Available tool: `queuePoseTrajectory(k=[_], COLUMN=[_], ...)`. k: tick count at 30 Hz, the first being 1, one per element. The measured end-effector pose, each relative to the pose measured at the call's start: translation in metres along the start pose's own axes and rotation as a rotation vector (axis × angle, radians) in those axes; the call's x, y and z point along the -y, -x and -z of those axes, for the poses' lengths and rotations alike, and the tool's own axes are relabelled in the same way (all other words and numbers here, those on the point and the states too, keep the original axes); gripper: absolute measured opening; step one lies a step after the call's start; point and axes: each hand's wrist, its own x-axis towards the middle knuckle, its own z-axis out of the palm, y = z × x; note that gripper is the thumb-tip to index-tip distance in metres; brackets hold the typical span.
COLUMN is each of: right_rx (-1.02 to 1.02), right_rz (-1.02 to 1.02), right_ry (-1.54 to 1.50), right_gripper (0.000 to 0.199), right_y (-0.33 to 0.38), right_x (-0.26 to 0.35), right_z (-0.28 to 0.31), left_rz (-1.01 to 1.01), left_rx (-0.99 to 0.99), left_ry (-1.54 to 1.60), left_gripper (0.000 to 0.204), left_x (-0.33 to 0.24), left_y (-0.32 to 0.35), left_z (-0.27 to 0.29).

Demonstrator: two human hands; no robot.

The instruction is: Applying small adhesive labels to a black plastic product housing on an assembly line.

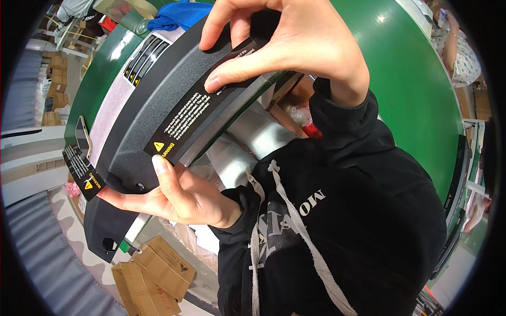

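A long, curved black plastic panel (pixel 153 102) runs slantwise in front of me. Along its face lies a black label (pixel 182 113) with white print and a yellow triangle. My left hand (pixel 182 200) is at the label's lower end, its thumb on the corner. At the tip of its outstretched index finger a second black label (pixel 84 171) hangs past the panel's edge. My right hand (pixel 311 45) is curled over the label's upper end, thumb pressed on the print and fingertips on the panel. Its palm hides the panel's far end.
A sheet of similar labels (pixel 145 58) and a phone (pixel 83 134) lie on the green table (pixel 403 68) beyond the panel. Blue cloth (pixel 176 16) is at the back. Flattened cardboard boxes (pixel 153 276) are at lower left. Another person (pixel 458 52) is at far right, near more black panels (pixel 456 184).
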Motion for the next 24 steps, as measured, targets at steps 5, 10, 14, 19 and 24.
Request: queuePoseTrajectory(k=[5, 10, 14, 19, 24], right_rx=[0.005, -0.090, -0.160, -0.247, -0.483], right_rz=[0.037, 0.163, 0.217, 0.257, 0.301], right_ry=[0.138, 0.517, 0.703, 0.803, 0.721], right_gripper=[0.030, 0.032, 0.034, 0.033, 0.030], right_y=[0.007, 0.017, 0.022, 0.026, 0.042], right_x=[-0.003, -0.008, -0.005, -0.004, 0.002], right_z=[-0.005, -0.014, -0.013, -0.012, -0.033], left_rz=[0.013, 0.016, -0.006, -0.018, 0.000], left_rx=[0.000, 0.006, 0.018, 0.024, -0.011], left_ry=[0.008, -0.020, -0.046, -0.064, -0.062], left_gripper=[0.069, 0.070, 0.071, 0.071, 0.071], left_x=[-0.001, 0.000, 0.002, 0.004, 0.006], left_y=[-0.001, 0.000, -0.001, 0.000, 0.003], left_z=[0.000, 0.001, 0.004, 0.005, 0.008])
